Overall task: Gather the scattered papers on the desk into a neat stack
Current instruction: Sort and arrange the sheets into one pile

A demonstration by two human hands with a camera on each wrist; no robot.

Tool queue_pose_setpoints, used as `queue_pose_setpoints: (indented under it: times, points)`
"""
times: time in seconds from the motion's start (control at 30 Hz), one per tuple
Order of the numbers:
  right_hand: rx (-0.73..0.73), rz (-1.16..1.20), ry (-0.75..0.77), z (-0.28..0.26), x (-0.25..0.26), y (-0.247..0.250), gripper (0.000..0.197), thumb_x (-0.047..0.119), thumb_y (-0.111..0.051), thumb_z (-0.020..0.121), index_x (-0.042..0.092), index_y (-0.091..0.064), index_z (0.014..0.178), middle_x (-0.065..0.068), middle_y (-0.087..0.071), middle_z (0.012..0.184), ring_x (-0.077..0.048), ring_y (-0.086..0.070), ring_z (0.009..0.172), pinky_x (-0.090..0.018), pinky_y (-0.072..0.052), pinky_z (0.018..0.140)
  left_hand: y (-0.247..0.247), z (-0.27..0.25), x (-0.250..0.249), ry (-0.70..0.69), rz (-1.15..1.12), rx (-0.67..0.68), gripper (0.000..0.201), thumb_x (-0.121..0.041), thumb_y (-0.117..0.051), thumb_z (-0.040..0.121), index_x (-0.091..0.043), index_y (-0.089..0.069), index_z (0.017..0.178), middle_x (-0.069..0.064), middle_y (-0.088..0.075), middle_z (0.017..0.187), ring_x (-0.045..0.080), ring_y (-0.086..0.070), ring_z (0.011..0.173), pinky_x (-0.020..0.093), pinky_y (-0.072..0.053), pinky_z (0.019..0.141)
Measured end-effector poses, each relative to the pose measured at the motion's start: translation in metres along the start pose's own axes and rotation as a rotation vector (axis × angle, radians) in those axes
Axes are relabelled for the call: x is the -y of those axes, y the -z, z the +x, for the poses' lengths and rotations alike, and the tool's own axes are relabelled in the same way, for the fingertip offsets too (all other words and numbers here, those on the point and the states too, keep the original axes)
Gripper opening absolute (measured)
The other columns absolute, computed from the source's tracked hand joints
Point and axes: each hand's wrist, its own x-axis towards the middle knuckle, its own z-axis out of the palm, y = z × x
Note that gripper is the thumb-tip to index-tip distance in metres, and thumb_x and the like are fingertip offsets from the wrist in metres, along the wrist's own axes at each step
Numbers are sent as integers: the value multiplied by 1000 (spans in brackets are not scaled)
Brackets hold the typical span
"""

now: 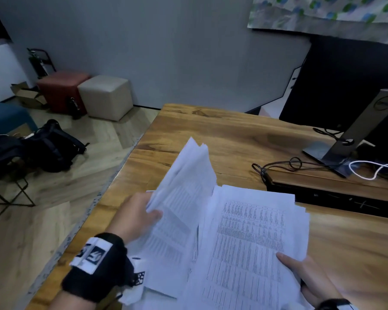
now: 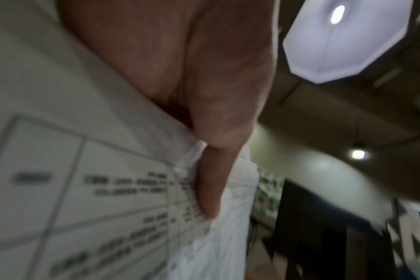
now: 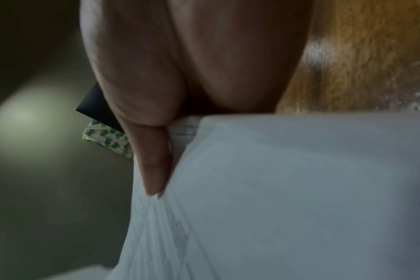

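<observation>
On the desk (image 1: 233, 135), my left hand (image 1: 137, 215) pinches a raised sheaf (image 1: 184, 191), my right hand (image 1: 311, 276) grips the pile (image 1: 251, 242); seemingly unmerged, edges still ragged.

Grey wall (image 1: 166, 52) behind wooden desk (image 1: 233, 139). Pale herringbone wood floor (image 1: 94, 157). Red cube stool (image 1: 62, 90) touching beige cube stool (image 1: 105, 97) against wall; open cardboard box (image 1: 26, 93) left of them. Black backpack (image 1: 54, 146) on floor. Monitor stand (image 1: 356, 135) on desk at right, black and white cables (image 1: 300, 163) beside it. Leaf-print cloth (image 1: 323, 10) on wall, top right. Octagonal ceiling light (image 2: 343, 37) lit, small spot lamp (image 2: 358, 154) beyond.
</observation>
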Motion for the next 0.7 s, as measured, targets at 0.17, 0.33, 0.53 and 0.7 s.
queue_pose_setpoints:
  times: [0.17, 0.33, 0.53, 0.7]
  points:
    - [-48, -47, -31, 9, -5, 4, 28, -2, -57, 94, -4, -61, 121, -23, -74, 111, -37, -74, 95, -39, -63, 66, 49, -11, -40, -164, -130, -30, 15, -18, -80, 80, -19, -71, 69, -10, -77, 74, 3, -64, 55, 26, -48, 58]
    - [-71, -135, -1, 14, -9, 9, 38, 3, -69, 83, -5, -64, 120, -22, -75, 108, -38, -74, 96, -53, -56, 90, 18, -4, -56, -74, -691, 140, 32, -17, -78, 74, -6, -73, 103, 10, -80, 100, 26, -75, 88, 41, -61, 79]
    - [-1, -28, -49, 7, -13, 9, 67, 24, -91, 55, -6, -71, 111, -26, -74, 108, -39, -74, 94, -48, -59, 80, -122, -2, -19, 152, -682, 281, 31, -11, -65, 93, -18, -65, 124, -1, -75, 116, 18, -72, 103, 32, -57, 86]
    - [40, 306, -163, 3, -23, 15, 57, 52, -48, 96, 9, -67, 127, -23, -65, 129, -42, -62, 119, -57, -48, 100, -179, -5, 10, 266, -385, 416, 75, -16, -63, 92, -26, -24, 156, -5, -38, 157, 22, -42, 141, 39, -37, 115]
